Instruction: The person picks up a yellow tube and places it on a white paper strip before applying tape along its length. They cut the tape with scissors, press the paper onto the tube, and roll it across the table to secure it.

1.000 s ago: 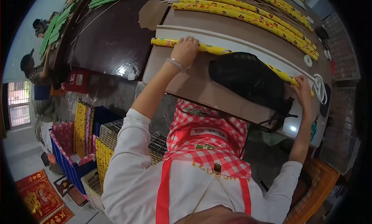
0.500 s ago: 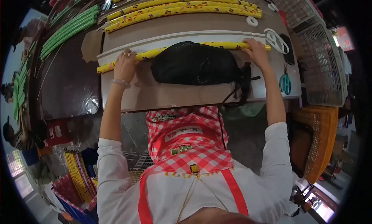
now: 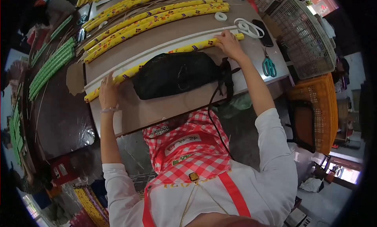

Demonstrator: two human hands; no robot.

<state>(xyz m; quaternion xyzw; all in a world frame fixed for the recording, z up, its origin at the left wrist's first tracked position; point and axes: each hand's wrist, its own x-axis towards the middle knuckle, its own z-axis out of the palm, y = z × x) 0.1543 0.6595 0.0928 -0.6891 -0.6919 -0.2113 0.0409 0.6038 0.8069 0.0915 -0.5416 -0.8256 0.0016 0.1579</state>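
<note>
A long yellow patterned paper roll lies slantwise across the table in front of me. My left hand grips its left end, fingers curled over the top. Near the other end, my right hand has its thumb and fingers closed around the roll, with a short tip showing beyond. A black mesh bag with a cord rests between my arms and hides part of the roll's middle. Just behind the roll runs a straight white strip.
Several yellow rolls lie farther back, and green rolls at the left. On the right are white tape loops, a black phone and teal scissors. Wire baskets and an orange crate stand beyond the table.
My view has turned, so the table and roll now appear tilted, with the left end lower. Both hands remain on the roll near its ends.
</note>
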